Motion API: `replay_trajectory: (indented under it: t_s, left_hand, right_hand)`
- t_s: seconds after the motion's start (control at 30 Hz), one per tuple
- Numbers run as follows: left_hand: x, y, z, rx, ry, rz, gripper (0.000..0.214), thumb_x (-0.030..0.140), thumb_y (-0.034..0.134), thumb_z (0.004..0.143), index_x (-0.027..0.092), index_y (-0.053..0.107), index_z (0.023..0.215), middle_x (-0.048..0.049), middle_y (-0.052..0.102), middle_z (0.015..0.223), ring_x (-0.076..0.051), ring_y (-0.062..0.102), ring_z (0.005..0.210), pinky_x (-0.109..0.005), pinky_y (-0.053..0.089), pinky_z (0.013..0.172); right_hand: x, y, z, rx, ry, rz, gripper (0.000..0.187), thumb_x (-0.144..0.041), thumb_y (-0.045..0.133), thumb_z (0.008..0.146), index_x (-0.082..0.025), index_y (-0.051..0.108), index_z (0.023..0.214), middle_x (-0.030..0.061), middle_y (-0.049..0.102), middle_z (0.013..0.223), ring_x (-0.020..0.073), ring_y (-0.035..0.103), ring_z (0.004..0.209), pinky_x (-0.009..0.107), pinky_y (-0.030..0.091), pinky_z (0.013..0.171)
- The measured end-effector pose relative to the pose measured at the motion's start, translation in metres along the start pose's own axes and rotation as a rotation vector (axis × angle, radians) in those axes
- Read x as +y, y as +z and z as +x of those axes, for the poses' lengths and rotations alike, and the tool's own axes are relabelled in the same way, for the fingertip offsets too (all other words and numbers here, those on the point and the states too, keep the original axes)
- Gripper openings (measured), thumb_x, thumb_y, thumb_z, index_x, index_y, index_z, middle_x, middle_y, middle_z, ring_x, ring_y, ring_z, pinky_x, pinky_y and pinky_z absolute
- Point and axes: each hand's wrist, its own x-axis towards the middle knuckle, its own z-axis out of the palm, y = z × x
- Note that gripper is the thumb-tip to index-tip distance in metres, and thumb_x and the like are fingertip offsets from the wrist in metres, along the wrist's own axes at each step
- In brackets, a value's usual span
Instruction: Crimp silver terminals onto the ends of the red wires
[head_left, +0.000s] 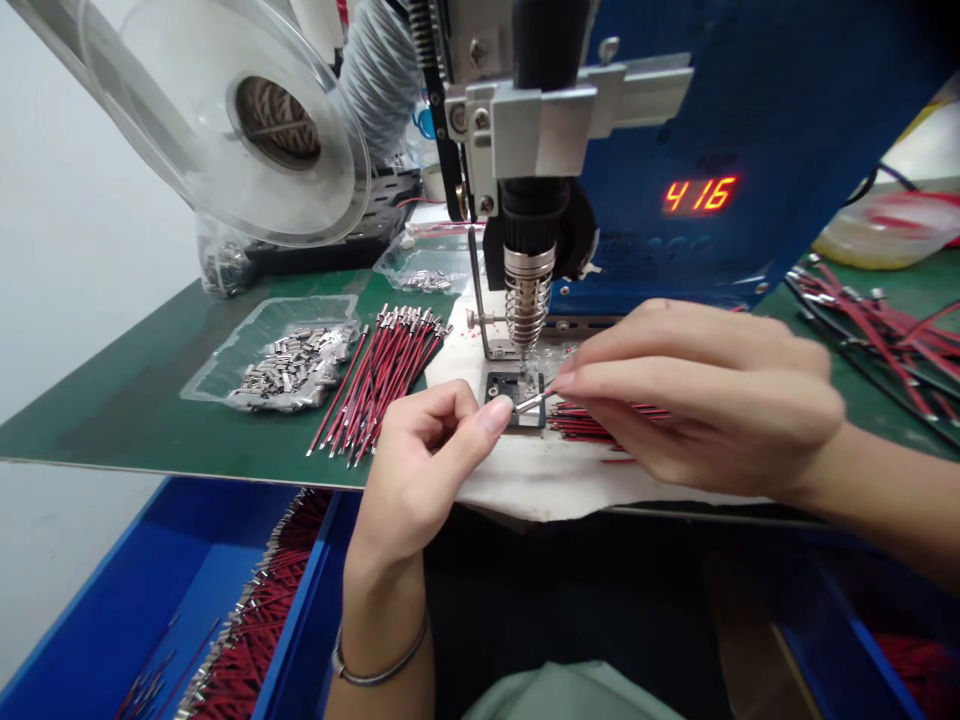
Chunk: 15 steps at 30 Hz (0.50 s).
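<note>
Thumb and forefinger of my left hand [420, 470] pinch one end of a small silvery metal connector [531, 402]. My right hand [712, 400] closes its fingertips on a thin wire at the connector's other end; most of that wire is hidden by the fingers. Both hands meet just in front of a small black fixture [495, 384], below the spring-wrapped tip of a soldering machine [529, 300]. Under my right hand lies a bundle of red and black wires [581, 422] on white paper [525, 485].
Left of the fixture lie red-black wires with metal ends [394, 365] and a clear tray [202, 375] of metal connectors. Behind stands a blue machine housing [750, 110] with a lit display. A blue bin [187, 540] holds finished-looking wires below the green table [172, 430].
</note>
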Motion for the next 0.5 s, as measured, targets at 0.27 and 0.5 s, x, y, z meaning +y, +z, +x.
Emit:
replay_trajectory:
  t_s: [0.27, 0.5]
  left_hand:
    - [0.0034, 0.0013, 0.0016, 0.026, -0.009, 0.041, 0.051, 0.03, 0.075, 0.102, 0.019, 0.042, 0.064, 0.0057, 0.031, 0.059, -0.009, 0.025, 0.055, -0.027, 0.023, 0.052]
    - [0.0053, 0.0007, 0.0016, 0.037, -0.026, 0.087, 0.052, 0.034, 0.074, 0.101, 0.02, 0.042, 0.063, 0.0049, 0.033, 0.059, -0.009, 0.026, 0.054, -0.027, 0.023, 0.051]
  right_hand:
    - [0.001, 0.0001, 0.0002, -0.003, -0.004, -0.035, 0.021, -0.008, 0.08, 0.098, -0.026, 0.074, 0.107, 0.0013, 0.086, 0.104, 0.0165, 0.081, 0.085, 0.027, 0.066, 0.078]
    - [0.0032, 0.0005, 0.0019, 0.007, -0.022, -0.015, 0.016, -0.011, 0.078, 0.1, -0.026, 0.075, 0.106, 0.001, 0.086, 0.099, 0.0155, 0.08, 0.079, 0.025, 0.065, 0.074]
